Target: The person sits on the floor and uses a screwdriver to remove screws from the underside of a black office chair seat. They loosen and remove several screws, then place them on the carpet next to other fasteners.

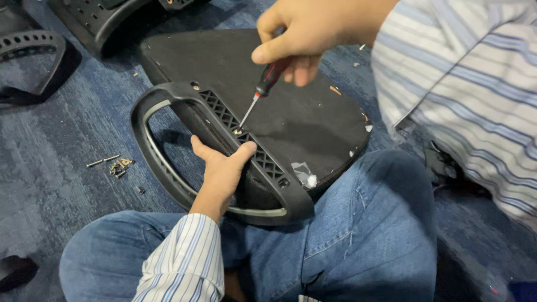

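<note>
You were at the screw-driving step: your right hand [305, 33] was clamped on the screwdriver [263, 89], tip in a screw on the armrest [168, 95], which your left hand [221, 168] gripped against the seat [302, 117] on your lap. Next needs steady downward pressure.

Black parts on blue carpet

Black plastic armrest loop [168, 162], black seat base [291, 106], red-and-black-handled screwdriver [267, 84], blue denim jeans [358, 235], blue-and-white striped shirt sleeves [464, 95].

The person wears a long-sleeved shirt [464, 95] of white cloth with thin blue and grey stripes; its left cuff [182, 263] is buttoned close at the wrist. Blue denim jeans [347, 235] cover both legs, with visible seams and slightly faded knees. Both hands are bare.
</note>
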